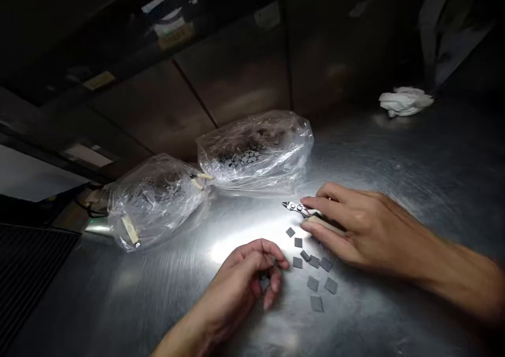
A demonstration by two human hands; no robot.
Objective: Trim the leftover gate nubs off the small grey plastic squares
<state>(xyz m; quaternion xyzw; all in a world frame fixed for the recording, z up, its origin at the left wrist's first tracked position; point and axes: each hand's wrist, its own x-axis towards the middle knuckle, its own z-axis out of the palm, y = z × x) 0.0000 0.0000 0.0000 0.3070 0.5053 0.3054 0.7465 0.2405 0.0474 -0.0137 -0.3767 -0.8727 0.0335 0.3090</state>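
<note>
My right hand (pixel 366 222) is closed around small side cutters (pixel 294 207) with pale handles. Their metal jaws point left, just above the steel table (pixel 165 294). Curled with its palm turned inward, my left hand (pixel 240 288) has a small grey square piece (pixel 264 282) partly showing inside its fingers; whether it holds more is hidden. Between and below my hands, several flat grey squares (pixel 316 303) lie loose on the metal, one of them tilted against another.
Behind my hands a clear plastic bag (pixel 256 157) holds many small grey pieces. Another clear bag (pixel 158 204) lies to its left, with pale-handled objects (pixel 131 230) at its edges. White crumpled cloth or paper (pixel 405 101) sits far right. Dark panels (pixel 240 78) stand along the back.
</note>
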